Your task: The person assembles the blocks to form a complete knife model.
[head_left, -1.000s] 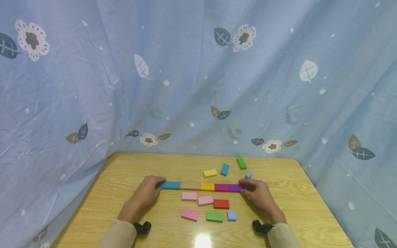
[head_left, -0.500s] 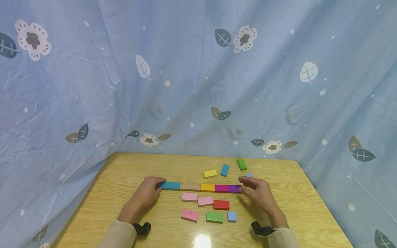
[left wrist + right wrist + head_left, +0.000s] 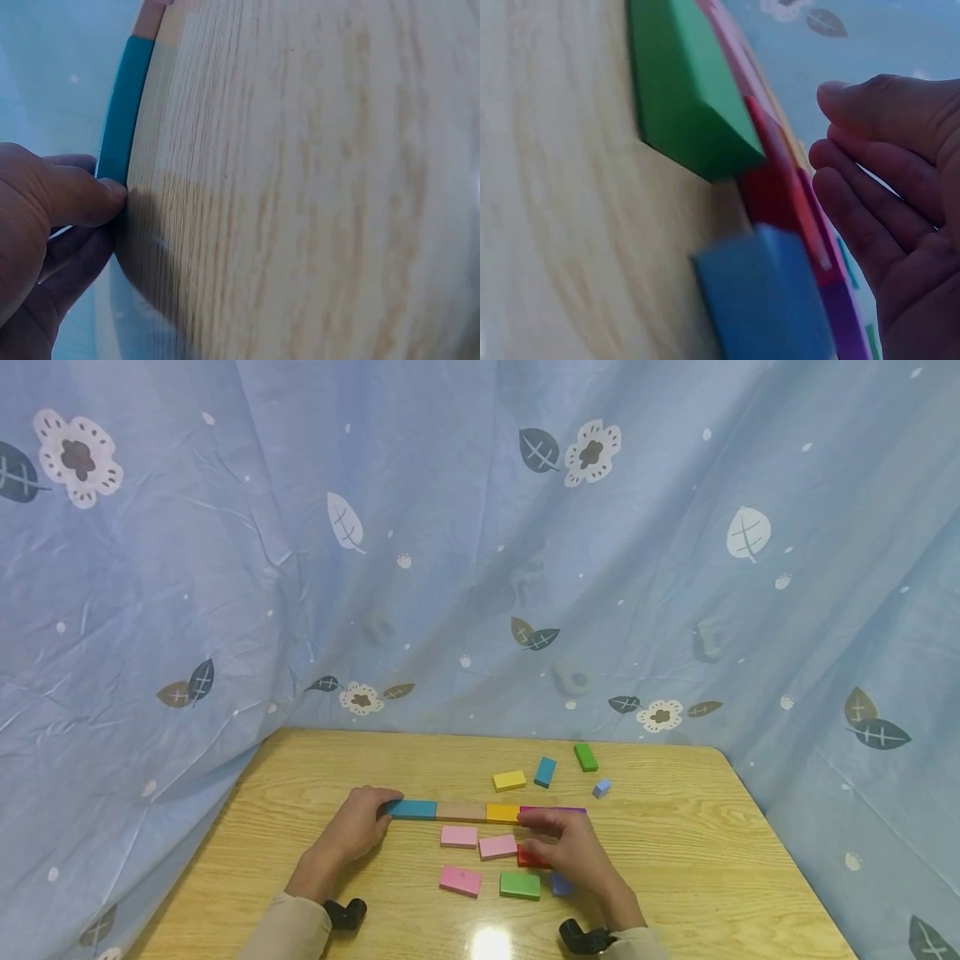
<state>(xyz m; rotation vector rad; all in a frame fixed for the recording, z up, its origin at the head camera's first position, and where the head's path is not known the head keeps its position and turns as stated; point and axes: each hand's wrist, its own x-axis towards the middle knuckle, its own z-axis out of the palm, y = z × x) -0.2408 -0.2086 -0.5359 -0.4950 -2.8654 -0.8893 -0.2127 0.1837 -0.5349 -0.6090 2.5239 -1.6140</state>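
Note:
A row of flat blocks runs left to right across the table: a blue block (image 3: 412, 810), a bare wood block (image 3: 461, 812), an orange block (image 3: 502, 813), then magenta and a purple block (image 3: 574, 811). My left hand (image 3: 358, 822) pinches the blue block's left end; the left wrist view shows the thumb (image 3: 105, 196) against its side. My right hand (image 3: 573, 847) hovers with thumb and fingers apart over a red block (image 3: 527, 857), holding nothing. It hides most of the magenta block and part of the light blue block (image 3: 559, 885).
Two light pink blocks (image 3: 459, 837), a darker pink block (image 3: 460, 881) and a green block (image 3: 519, 885) lie in front of the row. Behind it are a yellow block (image 3: 509, 781), a blue one (image 3: 545, 772), a dark green one (image 3: 586, 757) and a small light blue one (image 3: 602, 788).
My right hand has let go of the purple block's right end and moved left and nearer, over the red block. The left hand and the row have stayed in place.

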